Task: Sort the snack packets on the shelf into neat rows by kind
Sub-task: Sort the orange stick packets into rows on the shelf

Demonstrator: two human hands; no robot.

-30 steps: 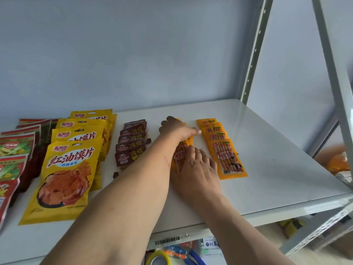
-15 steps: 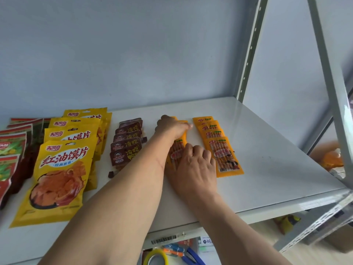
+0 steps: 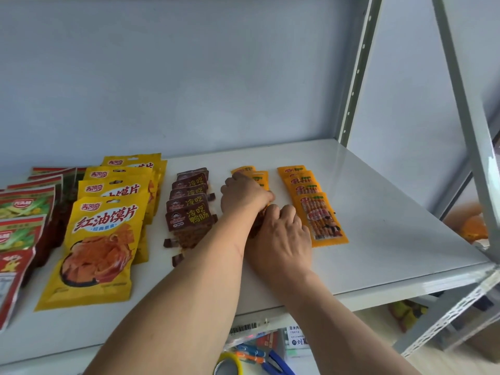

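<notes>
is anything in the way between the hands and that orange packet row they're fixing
Nothing visible: the left hand and right hand are already on the orange packet row, the brown packets beside them.

- Bright, even daylight fills the frame; soft, with no hard highlights.
- The white shelf (image 3: 378,226) carries a mild sheen at centre right.
- Shadows are faint, only thin ones under the forearms at lower centre.
- Wide-angle distortion bends the shelf uprights (image 3: 357,69) at the right edge.
- The lower right corner and far left edge look soft and smeared.
</notes>
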